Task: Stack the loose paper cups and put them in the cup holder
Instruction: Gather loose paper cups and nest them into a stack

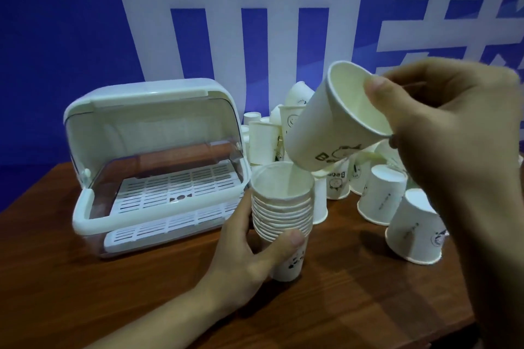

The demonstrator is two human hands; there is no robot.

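My left hand (243,252) grips an upright stack of several nested white paper cups (283,207) standing on the wooden table. My right hand (453,133) holds a single white paper cup (326,133) by its rim, tilted, with its base dipping into the mouth of the stack. Several loose paper cups (380,198) lie upside down or piled to the right and behind. The white cup holder (153,167), a box with a clear lid swung open, stands to the left of the stack; only its slatted white tray shows inside.
The brown wooden table (141,292) runs to an edge at the lower right. A blue wall with large white characters (283,8) rises directly behind the cup pile and the holder.
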